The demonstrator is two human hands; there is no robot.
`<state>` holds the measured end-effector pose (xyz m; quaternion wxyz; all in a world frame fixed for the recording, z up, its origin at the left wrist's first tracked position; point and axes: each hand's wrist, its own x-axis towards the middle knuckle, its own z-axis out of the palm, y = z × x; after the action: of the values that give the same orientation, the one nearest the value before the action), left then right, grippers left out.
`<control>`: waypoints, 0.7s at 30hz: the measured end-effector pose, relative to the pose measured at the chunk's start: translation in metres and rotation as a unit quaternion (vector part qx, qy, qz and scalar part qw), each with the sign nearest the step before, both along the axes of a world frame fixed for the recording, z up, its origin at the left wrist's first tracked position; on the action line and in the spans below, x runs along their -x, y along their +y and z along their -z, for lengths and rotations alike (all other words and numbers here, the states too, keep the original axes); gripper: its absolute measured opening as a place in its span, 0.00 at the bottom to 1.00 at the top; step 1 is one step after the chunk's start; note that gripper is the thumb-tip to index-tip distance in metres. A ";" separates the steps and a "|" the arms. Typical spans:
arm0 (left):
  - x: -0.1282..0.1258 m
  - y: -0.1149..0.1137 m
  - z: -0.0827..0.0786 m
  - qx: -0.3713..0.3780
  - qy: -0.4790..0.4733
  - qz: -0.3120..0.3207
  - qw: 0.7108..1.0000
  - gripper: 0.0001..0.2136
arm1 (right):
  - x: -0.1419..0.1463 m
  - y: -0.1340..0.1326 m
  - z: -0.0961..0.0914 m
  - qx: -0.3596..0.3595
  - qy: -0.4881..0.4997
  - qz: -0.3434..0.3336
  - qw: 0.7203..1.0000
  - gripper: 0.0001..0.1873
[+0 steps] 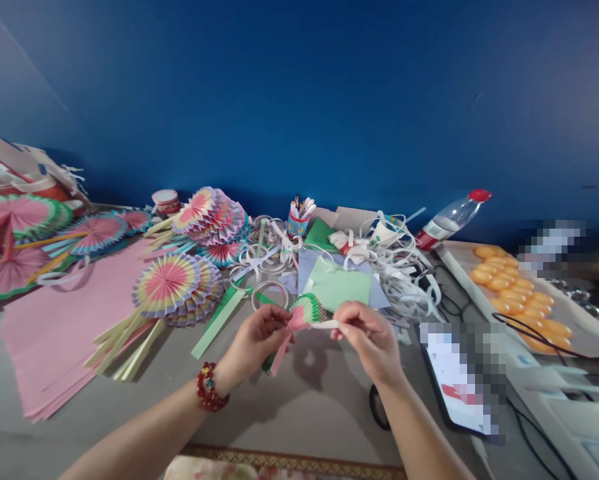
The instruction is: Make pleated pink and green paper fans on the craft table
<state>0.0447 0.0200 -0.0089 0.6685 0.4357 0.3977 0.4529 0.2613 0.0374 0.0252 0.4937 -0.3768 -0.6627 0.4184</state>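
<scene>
A small pleated paper fan (306, 308) in pink, white and green is pinched at its middle by my left hand (256, 337). Its upper folds spread out, while the lower end hangs below my fingers. Between the thumb and fingers of my right hand (372, 337) is a narrow white strip (324, 325), which reaches across to the fan. Whether the strip is stuck to the fan I cannot tell. Just beyond my hands lie a pale green paper sheet (342, 283) and a white tape roll (270, 297). Near my right forearm rests a dark ring-shaped object (378, 407), partly hidden.
Finished paper fans (166, 287) and pink sheets (74, 320) cover the left side. Curled white strips (409, 283) pile up at the back, near a pen cup (298, 223) and a tilted bottle (452, 217). A phone (454, 380), cables and a tray (452, 257) of orange pieces occupy the right.
</scene>
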 end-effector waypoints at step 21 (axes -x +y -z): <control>0.002 0.000 -0.009 0.083 -0.115 -0.037 0.989 0.15 | 0.014 -0.004 -0.006 -0.253 -0.287 -0.028 0.924 0.12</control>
<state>0.0427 0.0198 0.0003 0.7265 0.3090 0.3702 0.4896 0.2476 0.0339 0.0314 0.3492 -0.3251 -0.8700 0.1245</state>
